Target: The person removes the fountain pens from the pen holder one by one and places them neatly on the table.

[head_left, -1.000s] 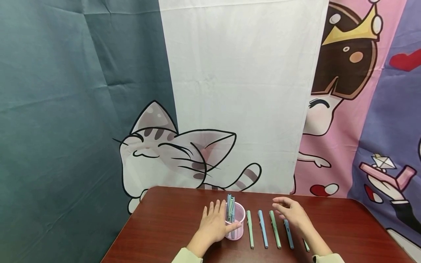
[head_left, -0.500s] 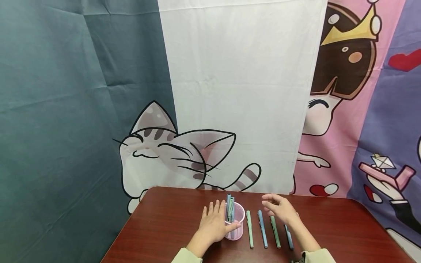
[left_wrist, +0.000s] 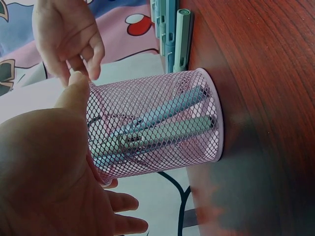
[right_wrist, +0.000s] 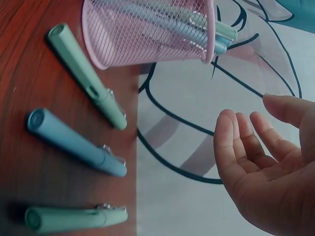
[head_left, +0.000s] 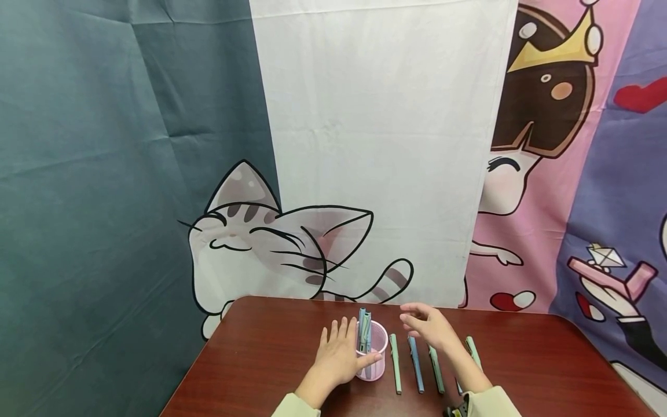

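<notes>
A pink mesh pen cup [head_left: 383, 347] stands on the table, with several blue and green pens [head_left: 365, 333] leaning inside. My left hand [head_left: 337, 354] is against its left side, fingers extended and thumb across the front; in the left wrist view the thumb lies by the rim. My right hand [head_left: 431, 329] hovers over the pen row, holding nothing, its fingers loosely bent. Beneath and beside it lie a light green pen [head_left: 396, 365], a blue pen [head_left: 416, 365], a green pen [head_left: 436, 370], another blue pen [head_left: 460, 387] mostly hidden by the forearm, and a pale green pen [head_left: 473, 350], partly covered.
The reddish-brown wooden table [head_left: 271, 359] reaches back to a hanging cloth [head_left: 385, 145] printed with cartoon figures. Its back edge runs just behind the cup and pens. A dark band [head_left: 458, 410] shows at the right sleeve.
My right hand has moved left and slightly away from me over the pens, uncovering the upper part of the rightmost pen. The left hand and the cup stay put.
</notes>
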Demonstrator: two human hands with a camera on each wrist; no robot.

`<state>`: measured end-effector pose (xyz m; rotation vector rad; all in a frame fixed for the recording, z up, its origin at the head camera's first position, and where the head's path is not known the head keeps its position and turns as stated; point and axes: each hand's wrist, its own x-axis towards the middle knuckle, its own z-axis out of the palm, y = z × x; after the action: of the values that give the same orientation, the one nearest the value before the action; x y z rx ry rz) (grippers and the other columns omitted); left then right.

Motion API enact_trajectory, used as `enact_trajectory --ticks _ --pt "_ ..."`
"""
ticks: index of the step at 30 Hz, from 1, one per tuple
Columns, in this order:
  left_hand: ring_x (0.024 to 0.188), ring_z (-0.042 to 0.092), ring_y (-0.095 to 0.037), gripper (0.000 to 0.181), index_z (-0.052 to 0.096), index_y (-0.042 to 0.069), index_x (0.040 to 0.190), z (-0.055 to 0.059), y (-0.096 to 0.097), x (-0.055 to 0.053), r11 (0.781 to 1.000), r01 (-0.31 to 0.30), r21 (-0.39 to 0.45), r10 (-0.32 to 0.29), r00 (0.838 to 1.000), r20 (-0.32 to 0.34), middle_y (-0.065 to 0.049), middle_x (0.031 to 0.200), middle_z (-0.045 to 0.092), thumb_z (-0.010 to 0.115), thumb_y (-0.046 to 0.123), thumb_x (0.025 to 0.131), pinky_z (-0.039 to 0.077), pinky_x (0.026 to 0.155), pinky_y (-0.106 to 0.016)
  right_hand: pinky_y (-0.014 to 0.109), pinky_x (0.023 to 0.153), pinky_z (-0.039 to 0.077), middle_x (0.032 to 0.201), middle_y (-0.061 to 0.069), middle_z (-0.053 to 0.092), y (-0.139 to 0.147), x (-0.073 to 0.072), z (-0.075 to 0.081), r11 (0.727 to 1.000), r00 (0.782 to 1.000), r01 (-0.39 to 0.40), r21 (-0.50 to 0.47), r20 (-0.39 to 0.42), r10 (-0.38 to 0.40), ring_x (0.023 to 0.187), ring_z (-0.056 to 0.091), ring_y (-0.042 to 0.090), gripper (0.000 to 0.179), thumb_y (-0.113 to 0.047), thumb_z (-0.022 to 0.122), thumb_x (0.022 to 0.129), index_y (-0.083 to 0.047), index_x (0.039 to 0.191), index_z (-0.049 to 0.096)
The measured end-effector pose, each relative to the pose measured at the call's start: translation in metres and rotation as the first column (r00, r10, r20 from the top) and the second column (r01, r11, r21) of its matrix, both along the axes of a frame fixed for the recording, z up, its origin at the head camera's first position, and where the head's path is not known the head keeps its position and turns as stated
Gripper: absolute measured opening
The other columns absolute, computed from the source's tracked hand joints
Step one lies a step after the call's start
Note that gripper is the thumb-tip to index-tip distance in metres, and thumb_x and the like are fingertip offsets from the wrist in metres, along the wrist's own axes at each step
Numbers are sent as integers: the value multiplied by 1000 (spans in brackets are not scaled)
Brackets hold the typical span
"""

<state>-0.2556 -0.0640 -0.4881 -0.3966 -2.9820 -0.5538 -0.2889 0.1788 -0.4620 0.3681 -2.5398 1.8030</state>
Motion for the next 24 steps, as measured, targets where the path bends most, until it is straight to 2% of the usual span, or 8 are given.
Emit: enact_trajectory --ticks 4,13,17,24 --pt "148 30 -44 107 37 4 155 0 0 0 1000 1 1 -1 1000 1 -22 158 38 56 81 82 22 119 -62 43 78 61 110 22 69 -9 0 4 1000 1000 -19 4 -14 19 97 71 33 39 -15 68 98 9 128 60" --pt "148 30 -45 105 37 4 155 0 0 -1 1000 2 2 -2 1000 -3 -22 158 38 58 78 83 22 118 -63 42 83 60 109 13 68 -26 -3 7 1000 999 15 -5 42 -14 102 69 31 38 -21 71 96 -1 127 65" --pt "148 30 -44 106 37 4 155 -1 0 -1 1000 -1 -3 1 1000 -4 -22 158 39 58 79 83 22 119 -62 44 84 60 109 14 68 -32 -5 7 1000 999 -8 1 34 8 103 69 33 37 -22 72 96 -1 125 66" --pt "148 30 -44 107 36 4 155 -2 -1 -1 1000 5 -9 -5 1000 -6 -22 158 39 55 81 82 22 119 -62 45 80 61 105 16 67 -38 -4 11 996 996 -87 31 -24 87 99 70 34 34 -15 68 98 6 124 63"
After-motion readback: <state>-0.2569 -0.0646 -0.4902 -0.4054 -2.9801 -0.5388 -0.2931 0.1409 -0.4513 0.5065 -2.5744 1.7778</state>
